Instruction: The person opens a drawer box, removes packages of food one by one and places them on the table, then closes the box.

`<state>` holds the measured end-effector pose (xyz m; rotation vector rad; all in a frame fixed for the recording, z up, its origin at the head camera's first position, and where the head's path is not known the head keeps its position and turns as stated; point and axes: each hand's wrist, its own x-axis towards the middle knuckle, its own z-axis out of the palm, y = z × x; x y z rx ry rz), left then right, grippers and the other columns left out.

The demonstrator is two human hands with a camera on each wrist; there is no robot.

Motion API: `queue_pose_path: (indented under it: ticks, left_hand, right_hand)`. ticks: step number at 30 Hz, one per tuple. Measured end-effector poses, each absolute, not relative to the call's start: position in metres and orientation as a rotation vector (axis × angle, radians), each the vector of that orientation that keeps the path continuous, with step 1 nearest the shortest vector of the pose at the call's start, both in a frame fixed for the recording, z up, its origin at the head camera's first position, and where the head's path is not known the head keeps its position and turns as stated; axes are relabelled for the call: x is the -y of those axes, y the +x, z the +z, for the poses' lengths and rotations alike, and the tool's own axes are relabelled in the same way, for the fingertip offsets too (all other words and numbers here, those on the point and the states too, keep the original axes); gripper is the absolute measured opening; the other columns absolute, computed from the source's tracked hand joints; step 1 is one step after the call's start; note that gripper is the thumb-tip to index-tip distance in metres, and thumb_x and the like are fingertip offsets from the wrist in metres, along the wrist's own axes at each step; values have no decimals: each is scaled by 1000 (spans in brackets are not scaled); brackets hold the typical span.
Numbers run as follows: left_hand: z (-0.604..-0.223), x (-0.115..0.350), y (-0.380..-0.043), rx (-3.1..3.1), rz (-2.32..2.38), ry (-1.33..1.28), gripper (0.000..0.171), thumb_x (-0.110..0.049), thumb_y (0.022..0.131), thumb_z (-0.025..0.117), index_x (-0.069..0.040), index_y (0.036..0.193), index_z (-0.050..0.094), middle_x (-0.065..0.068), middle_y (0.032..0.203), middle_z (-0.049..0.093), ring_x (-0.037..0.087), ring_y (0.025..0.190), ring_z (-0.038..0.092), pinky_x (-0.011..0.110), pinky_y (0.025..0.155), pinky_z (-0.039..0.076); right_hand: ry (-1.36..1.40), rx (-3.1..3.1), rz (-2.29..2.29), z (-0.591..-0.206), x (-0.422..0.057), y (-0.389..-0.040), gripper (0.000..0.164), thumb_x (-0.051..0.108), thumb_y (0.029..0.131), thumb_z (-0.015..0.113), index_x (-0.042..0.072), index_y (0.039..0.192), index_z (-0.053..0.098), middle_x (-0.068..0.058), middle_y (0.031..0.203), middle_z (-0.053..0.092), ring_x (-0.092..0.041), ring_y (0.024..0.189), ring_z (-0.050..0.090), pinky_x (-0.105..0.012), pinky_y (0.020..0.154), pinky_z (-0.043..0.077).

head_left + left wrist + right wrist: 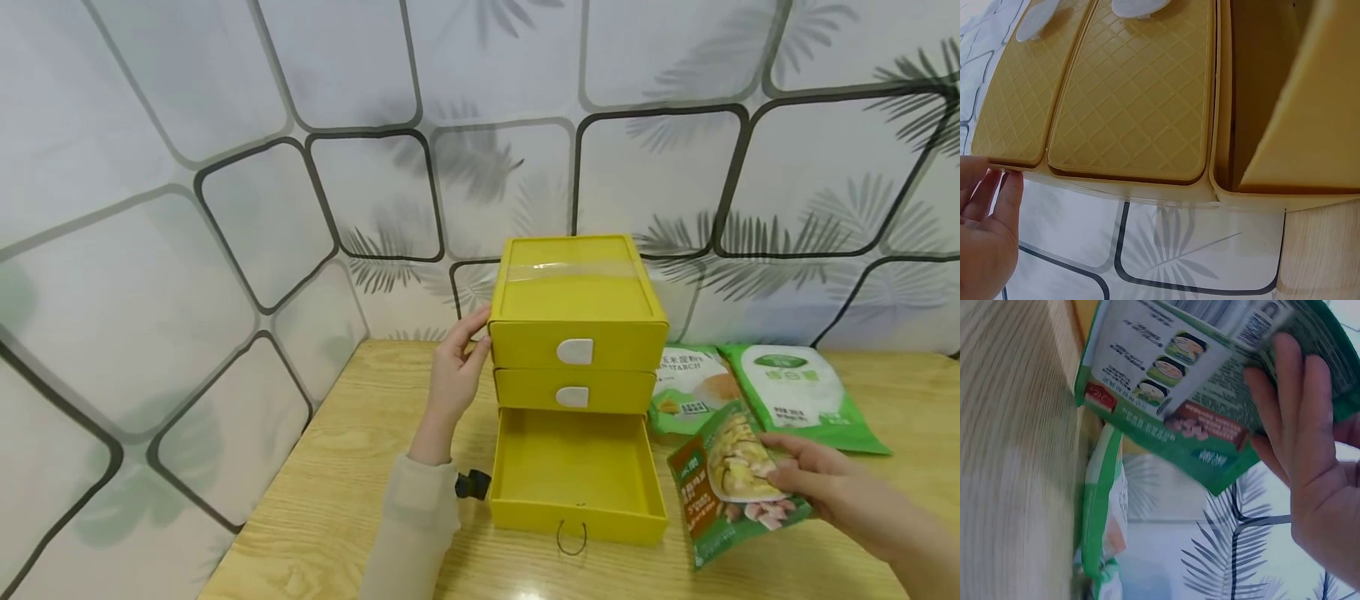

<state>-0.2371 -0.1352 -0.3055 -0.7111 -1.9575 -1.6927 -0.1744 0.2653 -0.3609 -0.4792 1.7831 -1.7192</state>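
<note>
A yellow three-drawer cabinet (577,333) stands on the wooden table, its bottom drawer (573,517) pulled out and showing a bare inside. My left hand (456,367) rests against the cabinet's upper left side, fingertips at the edge beside the top drawer; the left wrist view shows those fingers (1007,203) at the corner. In my right hand (817,475) is a green and brown food packet (738,483), pinched by its right edge between thumb and fingers. It is tilted, just right of the open drawer. The right wrist view shows the packet's printed back (1166,369).
Behind the packet lie a green and white starch bag (693,387) and another green and white bag (802,400). A small black object (472,484) sits left of the drawer. A patterned wall covering (510,183) rises behind the table (337,467).
</note>
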Motion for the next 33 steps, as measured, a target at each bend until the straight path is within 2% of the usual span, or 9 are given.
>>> queue_pose_path:
  ticks: [2, 5, 8, 15, 19, 22, 24, 26, 33]
  left_hand:
    - [-306, 135, -237, 1949, -1699, -717, 33, 8, 88, 45, 13, 121, 46, 23, 127, 43, 29, 116, 43, 35, 83, 46]
    - [-306, 135, -237, 1942, -1706, -719, 33, 9, 88, 45, 13, 121, 46, 23, 127, 43, 29, 116, 42, 35, 83, 46]
    - [-307, 135, -237, 1939, -1716, -725, 33, 9, 88, 45, 13, 121, 46, 23, 127, 43, 28, 117, 42, 37, 83, 46]
    - [-306, 135, -237, 1929, -1715, -728, 33, 9, 88, 45, 14, 121, 46, 24, 127, 42, 30, 116, 42, 46, 82, 44]
    - [-306, 135, -237, 1942, -1701, -720, 33, 9, 88, 45, 13, 121, 46, 25, 127, 42, 30, 116, 42, 40, 83, 45]
    - [-306, 135, -238, 1945, -1697, -718, 33, 8, 88, 45, 14, 120, 46, 26, 127, 41, 30, 116, 42, 34, 82, 46]
    - [-306, 135, -238, 1943, -1700, -718, 33, 8, 88, 45, 13, 120, 46, 25, 127, 42, 30, 116, 42, 33, 82, 46]
    - [-307, 135, -239, 1943, -1705, -715, 33, 8, 88, 45, 13, 120, 46, 24, 127, 42, 29, 116, 43, 34, 82, 46]
    - [-308, 135, -240, 1926, -1718, -718, 32, 8, 88, 45, 13, 120, 47, 24, 126, 43, 29, 116, 42, 33, 83, 46]
  right_hand:
    - [-434, -2011, -1531, -360, -262, -172, 60, 12, 98, 31, -10, 135, -11, -13, 112, 52, -20, 91, 56, -38, 70, 47]
    - [-545, -2116, -1435, -361, -258, -169, 55, 10, 97, 33, 28, 140, 4, -15, 95, 54, -14, 58, 45, -33, 49, 39]
    - [-730, -2024, -1492, -361, -256, -169, 60, 1, 96, 31, 52, 124, 18, -5, 79, 53, -22, 46, 25, -36, 41, 27]
    - [-843, -2106, -1411, -361, -257, -167, 65, -1, 95, 32, 49, 130, 10, -13, 86, 55, -9, 66, 49, -32, 48, 39]
    - [-885, -2258, -1242, -362, -258, -166, 49, 4, 94, 39, 13, 139, 22, -33, 102, 48, -2, 76, 50, -27, 52, 43]
    - [-941, -2310, -1138, -361, -261, -166, 32, 4, 93, 41, -9, 123, 40, -26, 116, 47, 2, 88, 49, -23, 59, 45]
    - [-953, -2274, -1123, -361, -262, -166, 24, 3, 93, 41, -8, 114, 48, -11, 108, 55, 2, 87, 49, -23, 58, 45]
    - [-955, -2215, -1133, -361, -262, -166, 19, 2, 93, 40, -4, 107, 52, 2, 98, 57, -1, 72, 50, -23, 52, 44]
    - [-936, -2128, -1135, -362, -256, -164, 15, 3, 94, 40, 3, 92, 55, 13, 73, 49, -5, 47, 40, -23, 39, 38]
